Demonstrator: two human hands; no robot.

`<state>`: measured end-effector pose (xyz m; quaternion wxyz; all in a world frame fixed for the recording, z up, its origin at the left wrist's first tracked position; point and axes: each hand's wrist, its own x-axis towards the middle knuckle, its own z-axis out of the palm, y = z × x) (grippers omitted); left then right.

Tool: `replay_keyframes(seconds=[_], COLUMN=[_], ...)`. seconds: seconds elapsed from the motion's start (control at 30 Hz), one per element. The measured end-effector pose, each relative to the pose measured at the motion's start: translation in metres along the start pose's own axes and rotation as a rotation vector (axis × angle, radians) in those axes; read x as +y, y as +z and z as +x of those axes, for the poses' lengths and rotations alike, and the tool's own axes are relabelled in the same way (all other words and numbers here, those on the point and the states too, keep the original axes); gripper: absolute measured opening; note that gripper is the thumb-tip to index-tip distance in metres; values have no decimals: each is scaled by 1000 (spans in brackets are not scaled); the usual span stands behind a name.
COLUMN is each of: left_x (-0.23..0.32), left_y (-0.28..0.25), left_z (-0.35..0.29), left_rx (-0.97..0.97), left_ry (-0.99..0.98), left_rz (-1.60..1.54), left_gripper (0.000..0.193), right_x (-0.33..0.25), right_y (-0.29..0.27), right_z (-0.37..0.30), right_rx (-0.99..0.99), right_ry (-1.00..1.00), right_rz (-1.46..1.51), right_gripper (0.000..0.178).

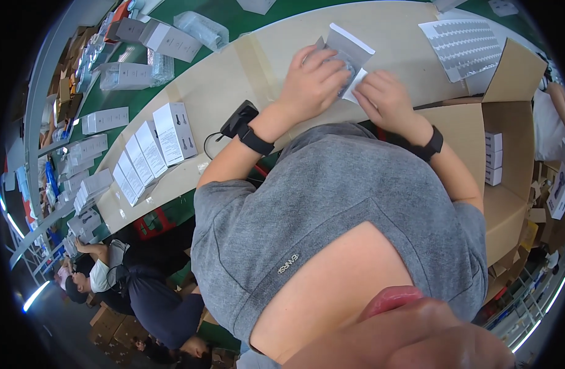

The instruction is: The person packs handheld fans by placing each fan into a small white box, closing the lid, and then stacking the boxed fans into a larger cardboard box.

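A small white cardboard box [351, 42] with its flaps standing up lies on the table in front of me. Something in clear bubble wrap [350, 64] shows inside its opening. My left hand [313, 83] curls over the box's left side, fingers bent around it and against the wrap. At the box's near right corner, my right hand [386, 101] is closed with thumb and fingertips pinching a flap; part of that grip is hidden. Both wrists carry dark bands.
To the left, a row of white boxes [172, 132] stands on the table beside a black device with a cable [239, 117]. Bubble-wrapped boxes [125, 77] lie on the green surface beyond. A label sheet [461, 48] and a large open carton [510, 154] are at right. A co-worker [153, 295] is at lower left.
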<state>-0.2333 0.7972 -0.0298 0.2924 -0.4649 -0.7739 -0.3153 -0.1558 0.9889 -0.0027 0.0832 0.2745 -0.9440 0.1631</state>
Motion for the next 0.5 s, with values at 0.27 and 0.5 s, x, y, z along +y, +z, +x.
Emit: replay_keyframes(seconds=[0.27, 0.5], left_x=[5, 7], left_y=[-2, -7], left_z=[-11, -1], left_rx=[-104, -286], left_ry=[-60, -146], left_rz=[45, 26], left_gripper=[24, 22], right_x=[1, 15], right_y=[12, 6], right_z=[36, 38], right_rx=[180, -100], right_ry=[-44, -16], right_rz=[-121, -236], right_gripper=[25, 35])
